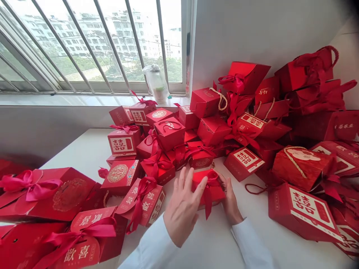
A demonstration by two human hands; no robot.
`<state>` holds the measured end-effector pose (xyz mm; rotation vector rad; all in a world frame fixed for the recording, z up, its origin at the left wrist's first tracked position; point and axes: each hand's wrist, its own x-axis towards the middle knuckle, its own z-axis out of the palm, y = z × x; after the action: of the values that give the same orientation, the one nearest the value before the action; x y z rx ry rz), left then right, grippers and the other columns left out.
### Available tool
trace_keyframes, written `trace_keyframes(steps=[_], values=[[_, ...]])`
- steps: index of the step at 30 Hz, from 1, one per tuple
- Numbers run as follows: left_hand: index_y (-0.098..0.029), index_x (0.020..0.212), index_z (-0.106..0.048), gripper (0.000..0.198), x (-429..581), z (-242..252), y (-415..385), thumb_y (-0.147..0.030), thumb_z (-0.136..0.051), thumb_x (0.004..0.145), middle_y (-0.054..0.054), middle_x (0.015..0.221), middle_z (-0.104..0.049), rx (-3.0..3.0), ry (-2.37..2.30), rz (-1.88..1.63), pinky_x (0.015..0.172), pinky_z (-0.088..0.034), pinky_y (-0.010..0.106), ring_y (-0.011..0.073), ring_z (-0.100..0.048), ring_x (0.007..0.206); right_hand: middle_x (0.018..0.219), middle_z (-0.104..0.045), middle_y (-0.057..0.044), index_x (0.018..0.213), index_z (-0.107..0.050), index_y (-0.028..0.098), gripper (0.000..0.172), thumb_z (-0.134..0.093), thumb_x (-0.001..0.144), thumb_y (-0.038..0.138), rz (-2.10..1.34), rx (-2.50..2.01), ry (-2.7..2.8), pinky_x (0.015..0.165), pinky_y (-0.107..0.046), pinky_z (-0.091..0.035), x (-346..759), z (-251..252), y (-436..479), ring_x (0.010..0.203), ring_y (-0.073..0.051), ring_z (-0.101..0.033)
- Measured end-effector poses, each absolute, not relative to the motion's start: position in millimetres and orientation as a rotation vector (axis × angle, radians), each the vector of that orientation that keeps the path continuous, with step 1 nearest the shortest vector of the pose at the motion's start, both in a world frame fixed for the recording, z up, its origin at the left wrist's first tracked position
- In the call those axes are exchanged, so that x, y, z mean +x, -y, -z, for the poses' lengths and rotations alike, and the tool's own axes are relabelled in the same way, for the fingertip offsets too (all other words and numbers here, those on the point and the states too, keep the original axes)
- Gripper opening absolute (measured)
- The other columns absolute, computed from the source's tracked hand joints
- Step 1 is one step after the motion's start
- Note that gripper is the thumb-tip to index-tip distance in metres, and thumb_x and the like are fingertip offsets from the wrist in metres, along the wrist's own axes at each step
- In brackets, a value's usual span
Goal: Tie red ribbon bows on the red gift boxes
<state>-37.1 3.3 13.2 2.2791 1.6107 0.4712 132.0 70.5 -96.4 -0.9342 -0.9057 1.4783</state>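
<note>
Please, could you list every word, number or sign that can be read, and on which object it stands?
"囍": pale panels on several boxes, including the front-right box.
"歡喜": the bow-tied box at bottom left.
"歡喜": the ribboned box beside the left hand.
Too small or blurred: small print around these, gold script on the rope-handled box.
I read none on the box between the hands.

A red box (216, 193) – ribbon (212, 178) looped on top, one tail hanging down in front – sits upright on or just above the bench (209, 246).

Plain room: barred window (110, 45), white table (84, 149), red boxes (214, 130)
</note>
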Motion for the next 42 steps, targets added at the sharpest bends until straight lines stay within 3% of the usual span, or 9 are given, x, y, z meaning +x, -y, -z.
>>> trace_keyframes(steps=[3,7,11,16,22,28,33,36,42], values=[[-0.028,0.145,-0.025,0.091,-34.8,-29.5,-18.9,-0.002,-0.063,0.067,0.015,0.154,-0.022,2.331,-1.479,-0.326,0.103,-0.03,0.065,0.0412,-0.008,0.142,0.127,-0.061,-0.007,0.123,-0.06,0.024,0.062,-0.036,0.086,0.069,-1.362,-0.978,0.906,0.104,-0.042,-0.036,138.1,96.7,-74.0,0.122,-0.025,-0.051],[-0.018,0.143,-0.033,0.078,-11.8,-43.9,-37.5,-0.034,-0.069,0.076,0.021,0.147,-0.034,2.274,-1.57,-0.206,0.101,-0.036,0.059,0.0429,-0.024,0.138,0.122,-0.064,-0.009,0.116,-0.064,0.023,0.061,-0.036,0.086,0.068,-1.247,-1.059,0.887,0.104,-0.041,-0.035,146.7,98.1,-79.4,0.119,-0.024,-0.053],[-0.007,0.146,-0.022,0.118,17.8,-32.9,-54.4,-0.034,-0.087,0.052,0.031,0.14,-0.038,2.246,-1.776,0.076,0.098,-0.036,0.061,0.0466,-0.033,0.131,0.118,-0.065,-0.009,0.114,-0.065,0.023,0.057,-0.037,0.088,0.065,-1.249,-1.092,0.896,0.1,-0.039,-0.039,146.7,100.0,-80.2,0.115,-0.024,-0.056],[-0.013,0.148,-0.019,0.115,22.2,-14.9,-61.1,-0.039,-0.082,0.055,0.02,0.12,-0.055,2.202,-1.933,0.138,0.088,-0.045,0.054,0.0351,-0.053,0.106,0.105,-0.07,-0.009,0.1,-0.071,0.019,0.044,-0.056,0.082,0.056,-1.309,-1.085,1.033,0.084,-0.035,-0.048,146.3,91.9,-76.4,0.101,-0.026,-0.061],[-0.011,0.149,-0.012,0.116,17.2,-20.1,-58.4,-0.047,-0.076,0.06,0.019,0.123,-0.052,2.158,-1.922,0.072,0.083,-0.05,0.048,0.0333,-0.051,0.107,0.095,-0.069,-0.005,0.097,-0.07,0.02,0.027,-0.07,0.077,0.038,-1.363,-1.029,1.164,0.078,-0.028,-0.046,156.9,72.6,-69.0,0.09,-0.022,-0.06],[-0.007,0.149,-0.007,0.12,16.7,-18.2,-59.1,-0.046,-0.076,0.059,0.02,0.122,-0.051,2.163,-1.904,0.056,0.083,-0.051,0.05,0.0337,-0.05,0.106,0.082,-0.062,0.0,0.083,-0.067,0.023,0.021,-0.074,0.069,0.036,-1.406,-0.961,1.059,0.072,-0.025,-0.047,160.9,71.9,-69.2,0.077,-0.016,-0.057],[-0.011,0.15,-0.01,0.119,11.6,-18.6,-59.2,-0.049,-0.075,0.057,0.019,0.121,-0.051,2.163,-1.888,0.029,0.083,-0.05,0.049,0.034,-0.051,0.105,0.076,-0.057,0.001,0.072,-0.062,0.024,0.023,-0.077,0.061,0.039,-1.455,-0.957,0.979,0.066,-0.026,-0.048,169.0,69.1,-68.6,0.068,-0.015,-0.056],[-0.012,0.149,-0.012,0.119,9.3,-20.2,-58.8,-0.055,-0.074,0.058,0.019,0.119,-0.052,2.164,-1.895,0.018,0.083,-0.05,0.049,0.0341,-0.051,0.104,0.074,-0.058,0.0,0.073,-0.064,0.025,0.023,-0.077,0.06,0.039,-1.503,-1.007,1.004,0.065,-0.027,-0.048,174.2,69.3,-68.7,0.066,-0.016,-0.056],[-0.015,0.15,-0.007,0.123,5.5,-49.6,-52.4,-0.049,-0.078,0.056,0.018,0.121,-0.051,2.199,-1.934,-0.006,0.084,-0.05,0.047,0.0329,-0.052,0.106,0.072,-0.065,-0.004,0.079,-0.071,0.026,0.025,-0.077,0.058,0.038,-1.512,-1.207,1.156,0.061,-0.031,-0.049,185.8,89.4,-80.5,0.065,-0.02,-0.059]])
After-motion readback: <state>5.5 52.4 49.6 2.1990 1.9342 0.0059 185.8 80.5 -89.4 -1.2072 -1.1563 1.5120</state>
